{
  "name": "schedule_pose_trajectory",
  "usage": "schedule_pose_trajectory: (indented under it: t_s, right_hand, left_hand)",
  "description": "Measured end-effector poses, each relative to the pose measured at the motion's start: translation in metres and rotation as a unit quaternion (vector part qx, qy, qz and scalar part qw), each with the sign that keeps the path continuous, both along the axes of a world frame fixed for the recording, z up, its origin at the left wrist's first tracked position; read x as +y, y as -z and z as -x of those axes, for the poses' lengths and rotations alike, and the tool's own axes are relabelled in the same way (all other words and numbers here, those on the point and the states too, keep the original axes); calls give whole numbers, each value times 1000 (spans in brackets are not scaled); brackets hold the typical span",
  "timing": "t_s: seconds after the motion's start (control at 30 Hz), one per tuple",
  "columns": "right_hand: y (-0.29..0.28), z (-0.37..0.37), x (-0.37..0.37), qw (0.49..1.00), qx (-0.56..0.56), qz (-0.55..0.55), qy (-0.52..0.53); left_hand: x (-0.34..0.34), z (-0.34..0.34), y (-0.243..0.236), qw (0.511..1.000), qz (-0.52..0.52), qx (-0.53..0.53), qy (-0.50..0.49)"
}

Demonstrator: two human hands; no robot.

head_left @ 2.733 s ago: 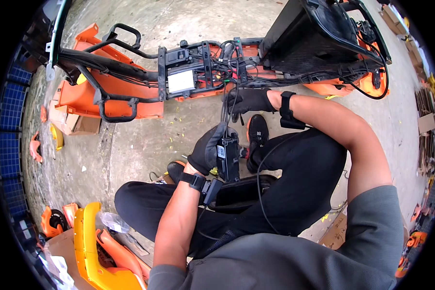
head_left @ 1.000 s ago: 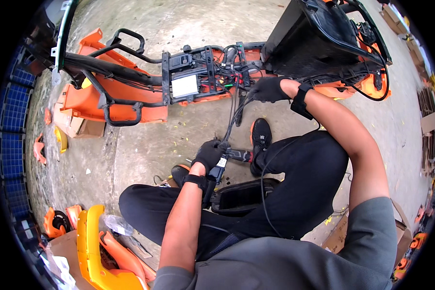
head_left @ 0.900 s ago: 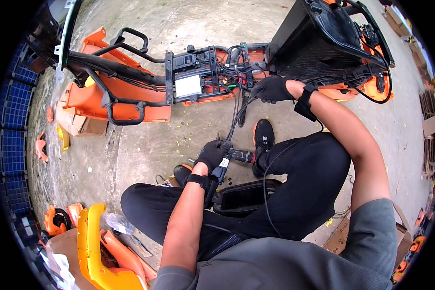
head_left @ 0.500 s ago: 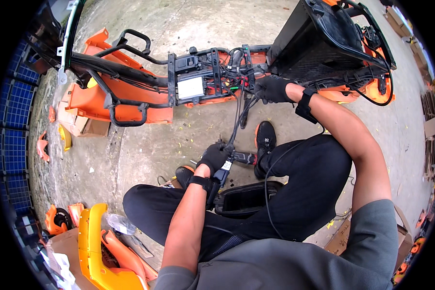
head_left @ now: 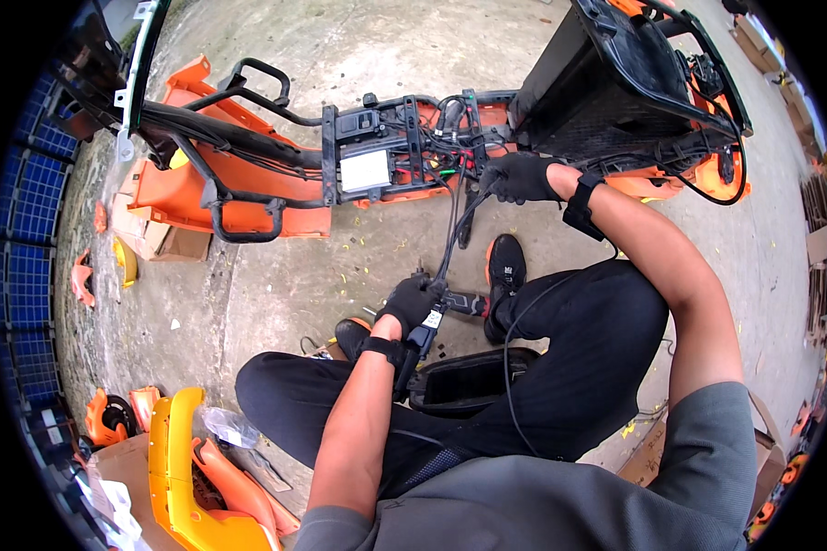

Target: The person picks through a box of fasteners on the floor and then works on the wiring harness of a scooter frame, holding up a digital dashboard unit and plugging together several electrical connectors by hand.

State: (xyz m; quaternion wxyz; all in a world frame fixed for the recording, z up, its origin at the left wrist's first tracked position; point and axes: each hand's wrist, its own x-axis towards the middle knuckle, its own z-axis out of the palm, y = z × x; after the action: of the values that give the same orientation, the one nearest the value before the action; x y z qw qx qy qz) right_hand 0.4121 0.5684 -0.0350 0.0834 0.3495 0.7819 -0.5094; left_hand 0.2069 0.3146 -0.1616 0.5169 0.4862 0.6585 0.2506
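Note:
My left hand (head_left: 412,299), in a black glove, is closed on a black electronic module (head_left: 424,332) with a white label, where several black cables (head_left: 448,241) run out of it. My right hand (head_left: 522,179), also gloved, grips those cables beside the partly stripped vehicle frame (head_left: 408,151), whose middle carries a silver-white box (head_left: 365,168) and tangled wiring with coloured connectors. A black and red tool (head_left: 471,303) lies just right of the module, partly behind my left hand. Below that, between my legs, sits an open black plastic box (head_left: 464,381).
Orange panels (head_left: 161,197) and a tall black housing (head_left: 597,92) form the frame's ends. A cardboard box (head_left: 177,241) lies underneath at left. Yellow body parts (head_left: 173,459) lie beside my left leg. Blue crates (head_left: 28,248) line the left edge, flattened cardboard (head_left: 817,239) the right.
Since the oldest frame my right hand has shifted rightward along the cables and my left grip on the module has turned, uncovering more of the tool. The latest frames differ only slightly.

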Motion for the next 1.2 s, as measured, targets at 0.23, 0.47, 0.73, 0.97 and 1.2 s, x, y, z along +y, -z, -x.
schedule_pose_trajectory:
  t_s: [0.23,0.47,0.73,0.97,1.2]
  right_hand:
    - [-2,2,0,1000,-15,-3,-7]
    - [-3,7,-2,999,-35,14,32]
    - [2,3,0,999,19,-39,2]
    - [-3,3,-1,998,21,-63,-14]
    - [-1,4,-1,997,-51,47,46]
  left_hand:
    - [-2,-1,3,1000,-12,-5,-2]
    - [-2,0,3,1000,-17,-13,1]
    - [0,-3,-3,1000,-20,1,7]
    - [-1,0,9,1000,-21,2,13]
    - [-1,-1,15,1000,-19,-7,12]
